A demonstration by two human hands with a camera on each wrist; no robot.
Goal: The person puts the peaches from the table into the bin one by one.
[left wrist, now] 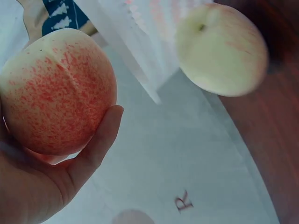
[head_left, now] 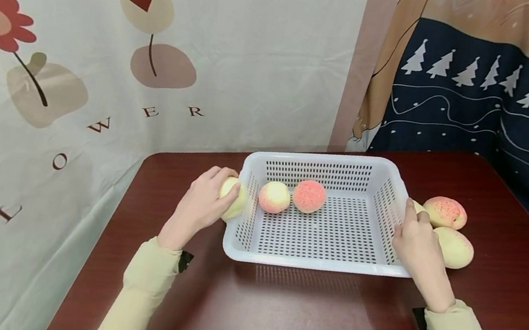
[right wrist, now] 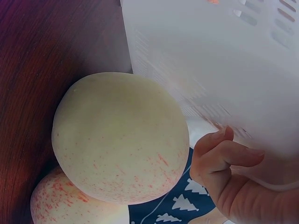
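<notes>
My left hand [head_left: 202, 201] grips a peach [left wrist: 60, 93] at the left end of a white perforated plastic basket [head_left: 313, 263]. In the left wrist view the held peach is speckled red, with my thumb along its lower side. Another peach [left wrist: 224, 51], pale yellow-green, is by the basket's outside there. Inside the basket, a yellow-pink peach [head_left: 274, 197] and a redder peach [head_left: 309, 197] sit at the left. My right hand [head_left: 418, 242] holds the basket's right rim, fingers curled at its wall in the right wrist view.
Several peaches lie outside the basket on the right, including a red-speckled one [head_left: 446, 213] and a pale yellow one [head_left: 454, 248]. The dark red-brown table [head_left: 292, 323] ends at a flower-printed cloth [head_left: 268, 74] and a navy cloth with white trees [head_left: 458, 103].
</notes>
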